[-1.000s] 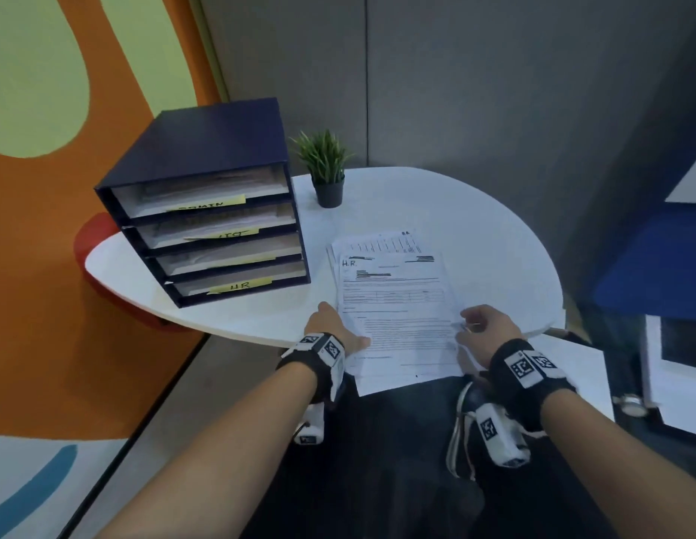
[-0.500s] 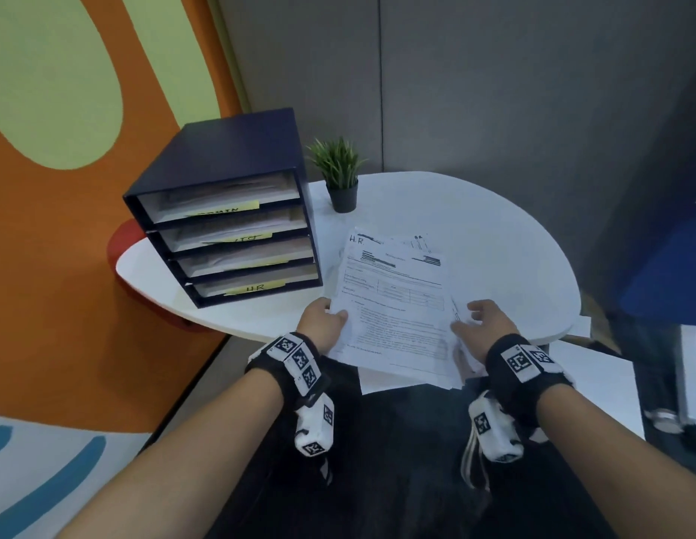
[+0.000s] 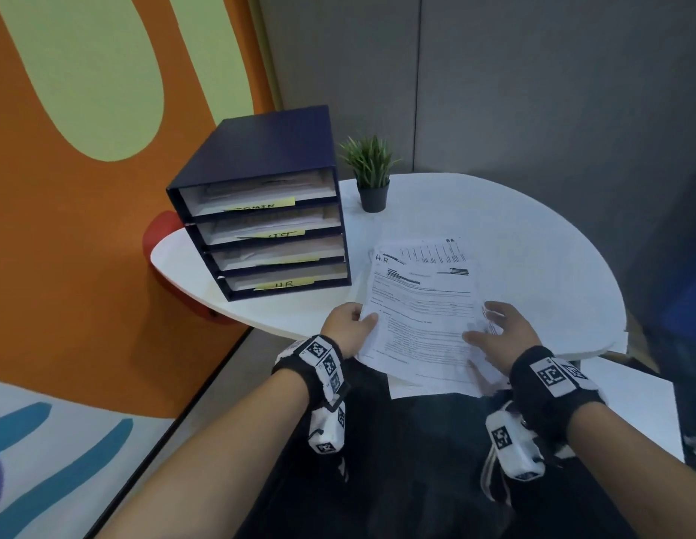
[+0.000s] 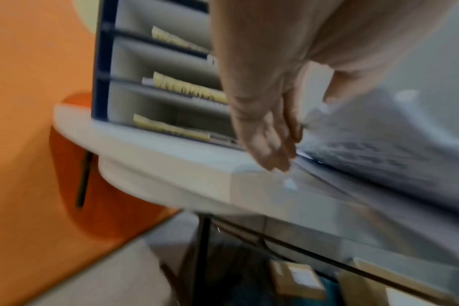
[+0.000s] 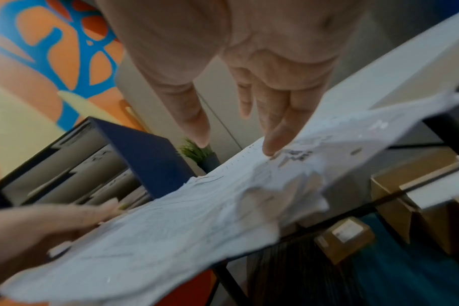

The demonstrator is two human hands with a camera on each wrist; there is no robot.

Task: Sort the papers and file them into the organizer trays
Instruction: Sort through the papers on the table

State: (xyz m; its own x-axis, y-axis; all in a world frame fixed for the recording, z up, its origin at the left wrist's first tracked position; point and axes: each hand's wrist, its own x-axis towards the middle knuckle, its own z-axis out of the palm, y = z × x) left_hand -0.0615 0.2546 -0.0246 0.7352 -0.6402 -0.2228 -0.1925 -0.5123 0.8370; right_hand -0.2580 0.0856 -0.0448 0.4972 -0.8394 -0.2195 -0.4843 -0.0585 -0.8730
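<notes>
We see the papers [image 3: 424, 317] at the near edge of the white table [image 3: 533, 243], top sheet marked "H.R." in its upper left corner. The top sheets sit tilted, lifted off the ones below; a lower sheet w/ a table of columns pokes out at the far side, and another sticks out past the near table edge.

Left hand [image 3: 348, 324] grips the stack's left edge: thumb on top, fingers under the sheets in the wrist view, fairly straight & close together. So it's pinching the papers between thumb & fingers.

Right hand [image 3: 502, 336] is at the stack's right edge. Fingers are spread & mostly straight; in the right wrist view a fingertip touches the top of the sheet, thumb apart from the rest & off the paper. We can't tell if any finger is under the sheet, so no clear grip there. The paper ripples & bows between the two hands.

The organizer [image 3: 261, 204], dark blue w/ four trays, stands on the table's left part, just left of the papers, not touching them. Each tray has papers inside & a yellow sticky label on its front lip; the bottom one reads "H.R", the others are too blurred to read. A small potted plant [image 3: 371, 175] stands just right of the organizer, behind the papers.

Both wrists wear black bands w/ marker tags. Orange & green wall at left.
</notes>
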